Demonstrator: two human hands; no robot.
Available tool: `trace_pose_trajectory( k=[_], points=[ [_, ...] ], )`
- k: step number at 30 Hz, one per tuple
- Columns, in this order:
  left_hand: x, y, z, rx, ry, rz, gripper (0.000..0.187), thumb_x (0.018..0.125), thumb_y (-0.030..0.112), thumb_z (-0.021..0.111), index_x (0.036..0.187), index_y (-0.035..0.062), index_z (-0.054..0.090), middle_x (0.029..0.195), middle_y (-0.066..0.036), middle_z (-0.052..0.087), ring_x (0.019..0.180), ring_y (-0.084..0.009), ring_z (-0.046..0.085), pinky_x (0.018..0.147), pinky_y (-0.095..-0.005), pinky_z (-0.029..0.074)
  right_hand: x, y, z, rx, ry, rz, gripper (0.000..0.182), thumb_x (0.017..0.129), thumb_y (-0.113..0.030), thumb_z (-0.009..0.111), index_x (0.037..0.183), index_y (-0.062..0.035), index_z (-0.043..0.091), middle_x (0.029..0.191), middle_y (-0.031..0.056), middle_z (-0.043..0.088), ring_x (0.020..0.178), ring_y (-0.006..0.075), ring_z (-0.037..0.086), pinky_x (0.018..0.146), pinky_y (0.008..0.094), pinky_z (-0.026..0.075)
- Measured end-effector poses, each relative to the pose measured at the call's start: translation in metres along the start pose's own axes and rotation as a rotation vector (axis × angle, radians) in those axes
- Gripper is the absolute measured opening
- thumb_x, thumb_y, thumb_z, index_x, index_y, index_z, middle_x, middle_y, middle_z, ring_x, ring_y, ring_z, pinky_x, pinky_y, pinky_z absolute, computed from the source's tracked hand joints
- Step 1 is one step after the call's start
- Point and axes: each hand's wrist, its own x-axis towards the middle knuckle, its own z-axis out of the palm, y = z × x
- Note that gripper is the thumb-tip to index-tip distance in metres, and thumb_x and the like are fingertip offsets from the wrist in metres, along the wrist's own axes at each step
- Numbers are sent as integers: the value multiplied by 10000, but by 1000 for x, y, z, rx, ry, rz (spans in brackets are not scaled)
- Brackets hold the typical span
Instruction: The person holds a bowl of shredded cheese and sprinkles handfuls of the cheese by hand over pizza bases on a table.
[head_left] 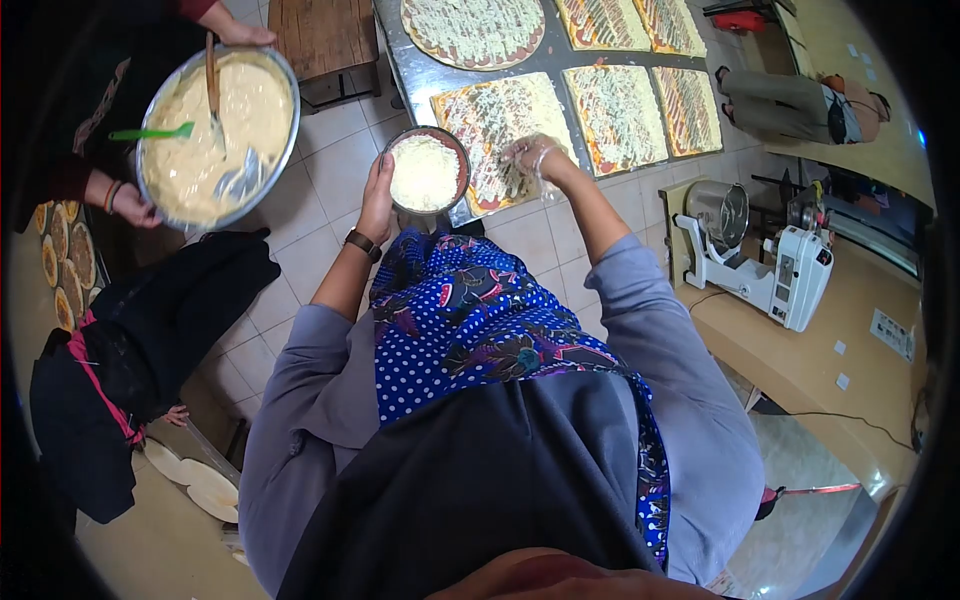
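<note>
My left hand (377,197) grips the rim of a small metal bowl (427,172) filled with shredded white cheese, held at the near edge of a steel table (420,75). My right hand (536,160), in a thin clear glove, hovers with fingers bunched over a rectangular cheese-topped pizza (500,125) just right of the bowl; whether it pinches cheese is unclear. A watch sits on my left wrist.
More rectangular pizzas (615,115) and a round one (475,30) cover the table. At left another person holds a big metal bowl of batter (215,130) with a spoon and green spatula. A white slicer machine (765,265) stands on the right counter. Tiled floor below.
</note>
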Motion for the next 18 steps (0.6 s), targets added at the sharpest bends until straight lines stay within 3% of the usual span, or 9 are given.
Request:
trace_pose_trajectory(
  k=[2, 7, 14, 16, 18],
  points=[
    [-1, -5, -8, -52, -11, -10, 606, 990, 480, 427, 1383, 20, 386, 1309, -116, 519, 1202, -184, 516, 979, -310, 440, -17, 3, 6, 173, -8, -8, 172, 772, -178, 654, 912, -129, 739, 731, 74, 693, 634, 165, 623, 619, 308, 506],
    [-9, -7, -10, -72, 3, -20, 591, 992, 482, 416, 1386, 43, 382, 1307, -108, 522, 1182, -183, 541, 920, -310, 496, -43, 4, 19, 75, 96, 22, 287, 742, -67, 547, 939, -136, 744, 754, 79, 699, 661, 162, 632, 627, 298, 505],
    [-12, -11, -3, -59, -19, 6, 609, 997, 491, 384, 1408, 44, 335, 1345, -115, 505, 1185, -189, 556, 919, -325, 516, -20, 75, 16, 274, 64, 125, 189, 821, -99, 590, 933, -79, 742, 761, 96, 701, 685, 140, 640, 622, 285, 504],
    [-11, -11, 0, -64, -24, 10, 603, 1000, 486, 381, 1405, 41, 338, 1342, -114, 507, 1183, -185, 556, 919, -317, 514, -31, 38, -12, 204, 92, 168, 166, 856, -144, 621, 953, -88, 743, 786, 110, 707, 699, 163, 655, 651, 313, 514],
    [-9, -11, 3, -66, -25, 17, 598, 1002, 481, 378, 1402, 37, 341, 1339, -112, 508, 1182, -182, 556, 919, -309, 513, -6, 39, -18, 37, 276, 3, 168, 853, -192, 662, 977, -110, 743, 825, 132, 711, 719, 197, 666, 695, 344, 520]
  ],
)
